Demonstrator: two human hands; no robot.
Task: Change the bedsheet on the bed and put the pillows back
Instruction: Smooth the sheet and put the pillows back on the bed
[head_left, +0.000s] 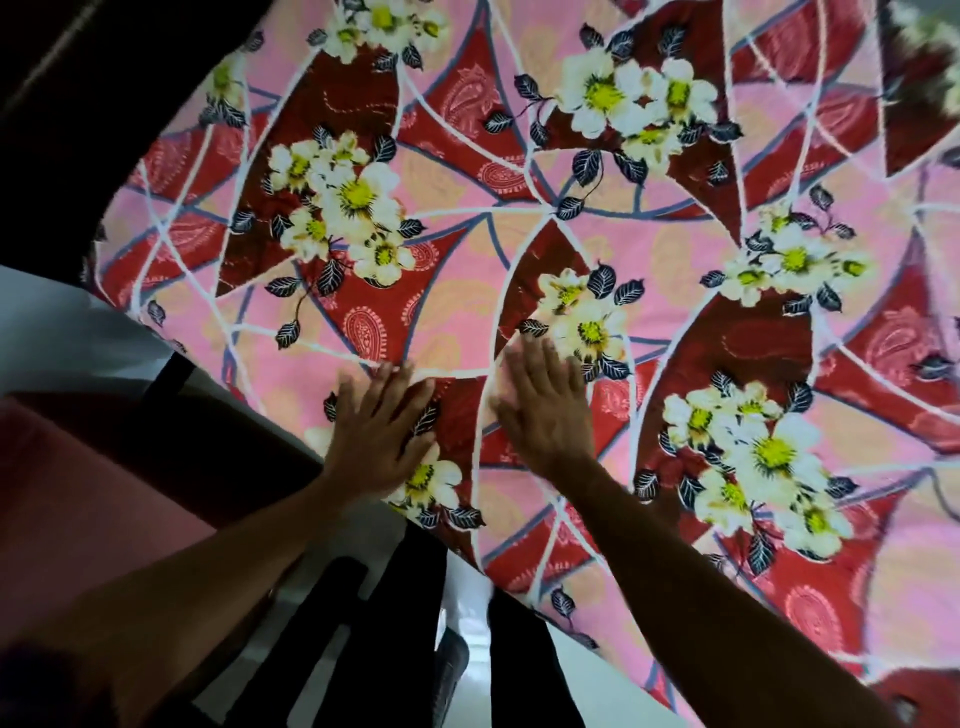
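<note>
While the left hand (382, 431) lies flat on the bedsheet (649, 208), its grip is loose: the fingers are straight and spread a little, and they hold nothing. The right hand (545, 410) lies flat just beside it, palm down too. Its grip is the same, with straight fingers that press on the cloth and pinch nothing. A strip of red cloth shows between the two hands, so they do not touch each other. Both hands look a bit blurry at the fingertips. The left hand sits near the edge of the sheet, and a white flower (431, 480) with a yellow middle peeks out beside its wrist. The fingertips of the right hand reach up to another white flower (587, 327) with dark leaves around it. Both arms are bare and stretch in from the bottom of the view. The bedsheet is pink and red, with bunches of white flowers, dark leaves and thin white curvy lines. It is spread out flat over the bed (223, 431) and fills most of the view. Its near edge runs slanted from the left side down to the bottom right. The far top right corner of the sheet is too blurry to tell much. Below the edge are the person's legs (395, 623) in dark trousers, standing on a white floor (467, 613). A big pink thing (78, 509) lies at the lower left, and I cannot tell what it is.
</note>
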